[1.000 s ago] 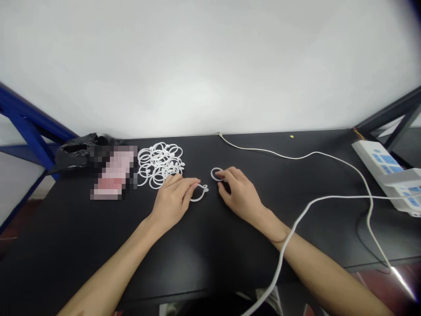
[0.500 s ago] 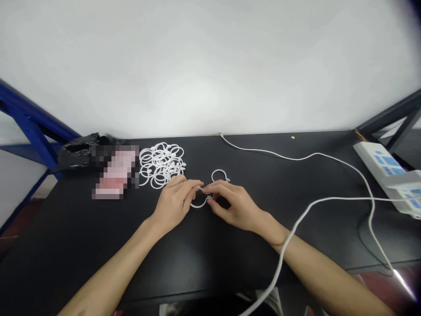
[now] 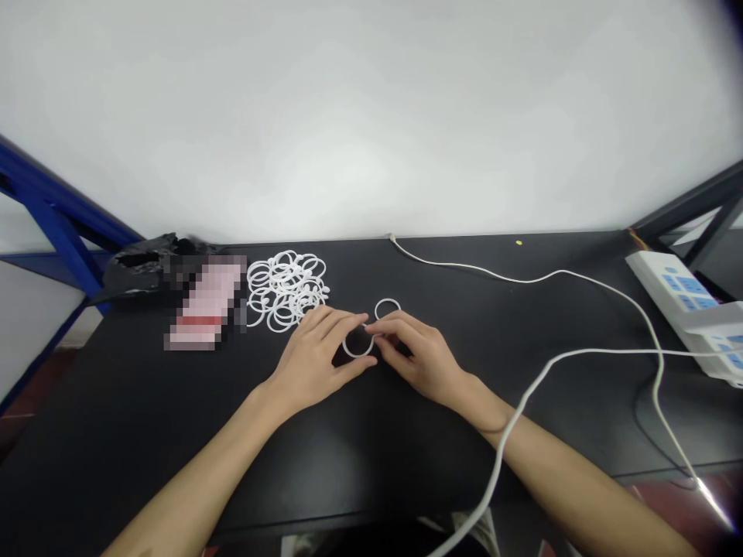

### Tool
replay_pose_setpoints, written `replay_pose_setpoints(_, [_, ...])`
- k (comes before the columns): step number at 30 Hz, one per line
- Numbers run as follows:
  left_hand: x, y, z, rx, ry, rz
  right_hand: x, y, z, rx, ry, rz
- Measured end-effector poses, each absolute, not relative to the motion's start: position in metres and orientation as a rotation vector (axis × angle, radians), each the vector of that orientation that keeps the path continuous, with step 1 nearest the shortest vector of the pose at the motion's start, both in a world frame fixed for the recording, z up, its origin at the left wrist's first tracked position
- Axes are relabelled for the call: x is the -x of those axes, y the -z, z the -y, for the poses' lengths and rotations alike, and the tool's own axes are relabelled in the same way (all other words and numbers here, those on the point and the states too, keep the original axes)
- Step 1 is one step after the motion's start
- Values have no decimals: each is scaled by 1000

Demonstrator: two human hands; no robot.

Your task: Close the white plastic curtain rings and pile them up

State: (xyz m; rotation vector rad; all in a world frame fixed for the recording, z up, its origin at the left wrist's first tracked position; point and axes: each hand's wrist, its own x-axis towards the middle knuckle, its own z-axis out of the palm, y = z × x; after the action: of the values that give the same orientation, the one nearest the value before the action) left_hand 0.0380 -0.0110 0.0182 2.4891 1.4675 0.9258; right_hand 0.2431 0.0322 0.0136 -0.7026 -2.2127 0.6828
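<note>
A thin white plastic ring [image 3: 357,356] is between my two hands over the black table. My left hand [image 3: 313,356] spans it, the index finger at its upper edge and the thumb along its lower edge. The thumb and index finger of my right hand [image 3: 421,356] pinch the ring's right side, and their tips hide that part. Just beyond my right fingers, a second white ring [image 3: 387,300] lies on the table, its near edge partly covered. Past my left fingers is a loose pile of several white rings [image 3: 284,286] with small end tabs.
A blurred-out pink item [image 3: 209,298] and a crumpled black plastic bag [image 3: 136,267] lie at the left. A white cable [image 3: 493,271] runs across the table [image 3: 302,472]; another passes over my right forearm. A white power strip [image 3: 667,282] stands at the right.
My left thumb has moved away from the index finger, to the ring's lower edge. The ring has turned and shifted slightly up; my right fingers have closed on its side.
</note>
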Motion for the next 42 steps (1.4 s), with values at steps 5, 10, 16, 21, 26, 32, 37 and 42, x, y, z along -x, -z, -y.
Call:
replay_pose_setpoints(5, [-38, -18, 12, -2492, -908, -1453, -243, -15, -31, 740, -694, 2231])
replay_pose_setpoints(10, [-38, -18, 11, -2493, -906, -1412, -244, -18, -31, 718, -770, 2261])
replay_pose_setpoints(16, [-39, -18, 11, -2485, -940, -1385, -242, -23, -30, 732, -824, 2238])
replay_pose_setpoints(21, [-40, -17, 11, -2476, -945, -1372, -242, -23, -28, 745, -876, 2217])
replay_pose_setpoints(26, [-39, -17, 13, -2479, -933, -1381, -242, -19, -29, 778, -870, 2198])
replay_pose_setpoints(32, [-40, -18, 11, -2492, -958, -1389, -242, -19, -29, 782, -818, 2221])
replay_pose_setpoints(37, [-39, -19, 11, -2511, -998, -1377, -242, -18, -28, 844, -804, 2209])
replay_pose_setpoints(42, [-37, -21, 12, -2507, -1023, -1400, -242, -18, -29, 884, -763, 2175])
